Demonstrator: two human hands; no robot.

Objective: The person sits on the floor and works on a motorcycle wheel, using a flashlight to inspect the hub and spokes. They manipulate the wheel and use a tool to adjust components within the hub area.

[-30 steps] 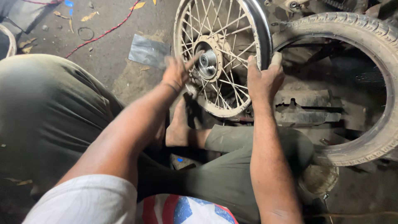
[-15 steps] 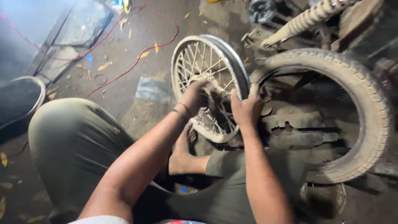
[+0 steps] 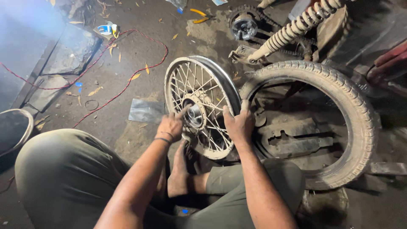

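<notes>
A spoked metal wheel rim (image 3: 202, 68) stands upright on the ground, leaning against a black rubber tyre (image 3: 339, 93). My left hand (image 3: 171, 126) presses on the hub (image 3: 195, 114) at the rim's centre, fingers spread over the spokes. My right hand (image 3: 238, 123) grips the rim's right edge where it meets the tyre, thumb over the metal. My bare foot (image 3: 180, 176) rests at the bottom of the rim. My knees in olive trousers frame the lower view.
A cream coil-spring shock absorber (image 3: 296, 27) and a chain sprocket (image 3: 243, 25) lie behind the tyre. A red wire (image 3: 127, 85) snakes across the dirty floor at left, near a grey plastic sheet (image 3: 146, 111) and dry leaves. Yellow pliers (image 3: 198, 15) lie at the top.
The view has pulled back and tilted up, showing more floor and the shock absorber. Both hands have stayed on the wheel rim, left at the hub, right on the edge.
</notes>
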